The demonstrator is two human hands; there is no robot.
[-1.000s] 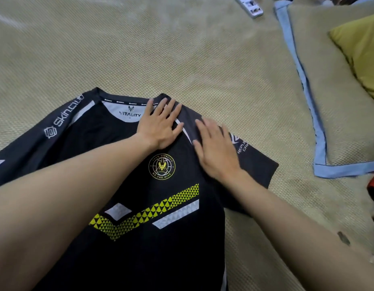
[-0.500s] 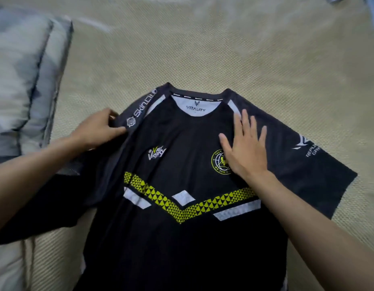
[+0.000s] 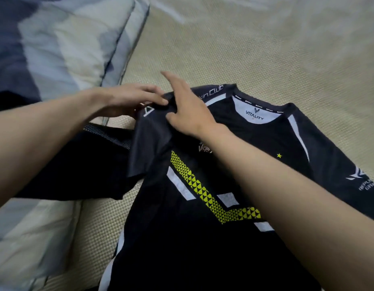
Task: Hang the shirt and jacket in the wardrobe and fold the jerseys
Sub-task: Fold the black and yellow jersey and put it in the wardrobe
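Jersey (image 3: 203,238) lies face up on the mat (image 3: 245,49), first sleeve fold just starting: left hand (image 3: 127,99) pinches the sleeve (image 3: 148,143), right hand (image 3: 184,108) presses flat beside it.

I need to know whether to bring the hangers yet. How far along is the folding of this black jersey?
Early. Done: the jersey lies face up on the mat. In hand: left hand pinches its sleeve, folded inward; right hand rests on the shoulder. Left: the other sleeve, the body.
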